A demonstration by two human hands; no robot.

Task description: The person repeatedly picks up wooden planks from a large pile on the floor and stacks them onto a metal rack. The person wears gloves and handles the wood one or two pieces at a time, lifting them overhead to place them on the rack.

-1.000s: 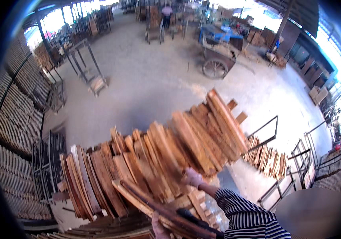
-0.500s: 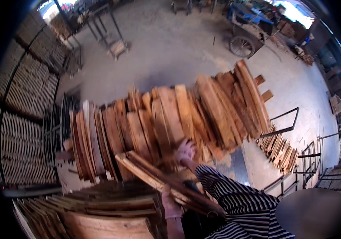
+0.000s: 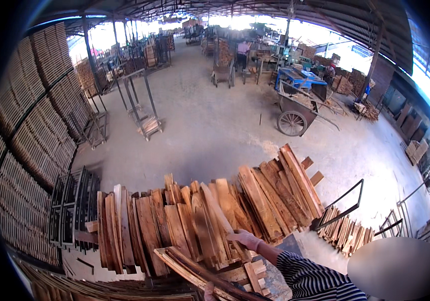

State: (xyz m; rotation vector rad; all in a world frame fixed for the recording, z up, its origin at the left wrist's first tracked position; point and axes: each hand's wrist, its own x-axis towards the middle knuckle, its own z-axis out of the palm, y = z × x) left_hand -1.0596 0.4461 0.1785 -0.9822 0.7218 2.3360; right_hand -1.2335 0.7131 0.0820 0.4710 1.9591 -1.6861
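Plank pile: spreads beyond and to both sides of the right fingers.
Wood blocks: laid crosswise, just nearer than the right fingers.
Black metal frames: well left of the right fingers.
Short sticks: right of the right fingers, on the floor.
Cart: well beyond the right fingers, rightward.
Right hand: forearm from lower right, striped sleeve; fingers closed on a narrow plank's near end.
Left hand: partly cut off; grasping long strips extending forward-left.

A wheeled cart stands on grey floor.
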